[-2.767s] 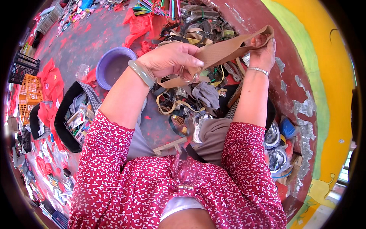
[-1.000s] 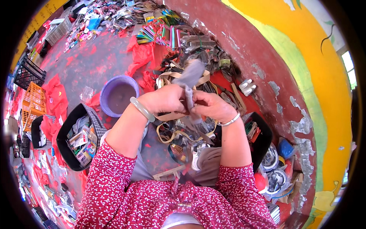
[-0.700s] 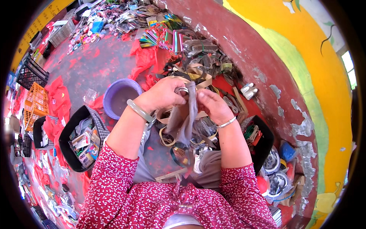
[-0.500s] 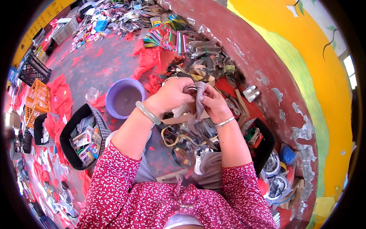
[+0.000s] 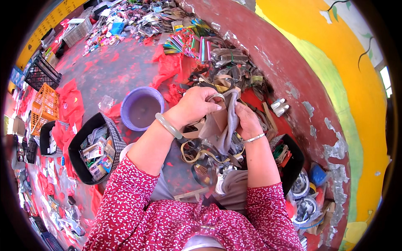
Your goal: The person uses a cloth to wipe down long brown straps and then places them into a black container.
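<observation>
My left hand is closed, thumb and fingers pinching a shiny metal ring. What the ring is fixed to is hard to make out; a flat brown piece shows just below it. A grey cloth hangs in folds between my hands, gripped along its right side by the fingers of my right hand. Beneath them lies a tangled heap of belts and straps, with a tan strap looping toward my lap.
A purple bucket of murky water stands left of my hands. A checkered bin of small packages sits nearer me, and a black bin is at my right. Bundled goods line the peeling wall. An orange crate stands far left.
My hands have drawn slightly apart. The grey cloth, bunched around the ring before, now hangs spread out to its right. The view has shifted a little.
</observation>
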`<state>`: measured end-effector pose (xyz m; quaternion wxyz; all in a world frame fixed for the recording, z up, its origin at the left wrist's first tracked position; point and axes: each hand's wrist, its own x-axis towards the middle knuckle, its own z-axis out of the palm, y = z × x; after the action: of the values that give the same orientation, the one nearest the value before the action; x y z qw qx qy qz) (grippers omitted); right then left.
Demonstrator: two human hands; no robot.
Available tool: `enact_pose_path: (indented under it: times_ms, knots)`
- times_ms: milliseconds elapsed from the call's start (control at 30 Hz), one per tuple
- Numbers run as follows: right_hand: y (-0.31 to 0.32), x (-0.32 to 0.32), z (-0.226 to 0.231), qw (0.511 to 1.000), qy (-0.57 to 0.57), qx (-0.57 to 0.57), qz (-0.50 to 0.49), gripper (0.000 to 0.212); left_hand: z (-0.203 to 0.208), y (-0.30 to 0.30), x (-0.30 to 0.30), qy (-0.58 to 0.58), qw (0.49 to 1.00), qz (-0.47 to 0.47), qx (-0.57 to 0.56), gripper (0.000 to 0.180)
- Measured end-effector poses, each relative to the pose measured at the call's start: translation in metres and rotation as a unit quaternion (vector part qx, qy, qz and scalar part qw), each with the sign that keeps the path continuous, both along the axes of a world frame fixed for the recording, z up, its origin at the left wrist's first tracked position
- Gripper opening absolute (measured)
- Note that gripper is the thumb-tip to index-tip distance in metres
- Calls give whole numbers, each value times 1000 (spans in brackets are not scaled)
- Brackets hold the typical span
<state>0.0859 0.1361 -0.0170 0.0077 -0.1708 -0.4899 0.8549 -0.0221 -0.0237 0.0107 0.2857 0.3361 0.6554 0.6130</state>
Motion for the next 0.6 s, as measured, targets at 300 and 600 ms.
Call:
enact_pose_path:
  times_ms: [300, 600]
  knots:
    - [11, 0, 3, 980, 43, 51, 188, 28, -9, 9, 10, 102, 994, 23, 29, 14]
    - [-14, -7, 7, 997, 19, -12, 68, 27, -17, 18, 4, 59, 998, -6, 38, 16]
